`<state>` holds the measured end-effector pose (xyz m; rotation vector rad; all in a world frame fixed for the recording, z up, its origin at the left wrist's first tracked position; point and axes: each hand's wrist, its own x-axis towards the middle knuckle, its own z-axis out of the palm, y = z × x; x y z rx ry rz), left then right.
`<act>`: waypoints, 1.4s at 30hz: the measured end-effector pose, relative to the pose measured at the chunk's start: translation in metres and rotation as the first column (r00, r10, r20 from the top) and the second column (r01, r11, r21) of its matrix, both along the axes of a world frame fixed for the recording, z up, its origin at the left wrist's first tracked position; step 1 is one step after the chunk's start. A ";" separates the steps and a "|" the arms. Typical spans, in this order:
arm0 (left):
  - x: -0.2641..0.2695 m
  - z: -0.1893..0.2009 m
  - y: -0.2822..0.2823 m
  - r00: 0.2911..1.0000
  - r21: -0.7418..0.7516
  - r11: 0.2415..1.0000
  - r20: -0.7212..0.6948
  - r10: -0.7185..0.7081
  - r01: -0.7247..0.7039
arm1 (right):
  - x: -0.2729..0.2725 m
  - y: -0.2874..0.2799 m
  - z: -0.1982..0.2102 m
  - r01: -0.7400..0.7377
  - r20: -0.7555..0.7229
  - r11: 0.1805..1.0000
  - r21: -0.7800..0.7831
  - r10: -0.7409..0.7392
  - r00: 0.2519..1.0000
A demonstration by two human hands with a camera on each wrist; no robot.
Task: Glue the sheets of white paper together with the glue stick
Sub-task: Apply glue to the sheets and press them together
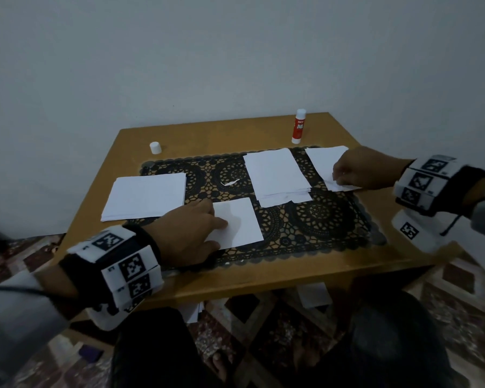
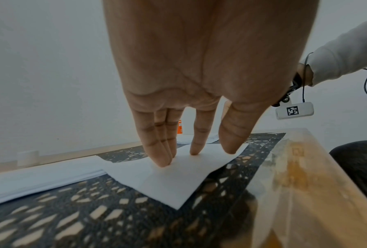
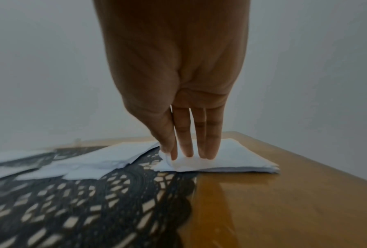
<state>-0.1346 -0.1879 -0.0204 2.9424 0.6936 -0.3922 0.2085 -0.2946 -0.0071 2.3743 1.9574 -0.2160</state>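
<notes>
A single white sheet (image 1: 242, 219) (image 2: 167, 177) lies on the black lace mat (image 1: 314, 219) near the table's front. My left hand (image 1: 221, 225) (image 2: 189, 156) presses it flat with straight fingers. At the mat's far right, my right hand (image 1: 337, 177) (image 3: 174, 156) rests its fingertips on a stack of white sheets (image 1: 321, 161) (image 3: 237, 157). Its thumb and index finger pinch the top sheet's lifted corner. The red and white glue stick (image 1: 299, 126) (image 2: 180, 127) stands upright at the table's far edge, away from both hands.
Its white cap (image 1: 155, 147) (image 2: 28, 157) stands at the far left of the wooden table (image 1: 263, 275). Other paper stacks lie at the left (image 1: 146, 197) and middle (image 1: 277, 175). A small paper scrap (image 1: 230, 182) lies between them. More paper (image 1: 314, 295) lies on the floor below.
</notes>
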 end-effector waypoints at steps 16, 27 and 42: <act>-0.011 0.006 -0.004 1.000 -0.075 0.997 0.003 0.018 -0.017 | 0.008 -0.003 0.000 0.144 -0.188 0.984 0.109 -0.122 0.975; -0.021 0.021 0.013 0.917 -0.175 0.982 0.374 0.138 -0.077 | -0.059 0.001 0.067 -0.012 -0.070 0.843 0.537 0.058 0.996; -0.041 0.030 0.031 0.487 -0.892 0.452 0.381 0.786 -0.031 | -0.131 0.021 0.043 0.203 -0.987 0.979 0.028 -0.004 0.159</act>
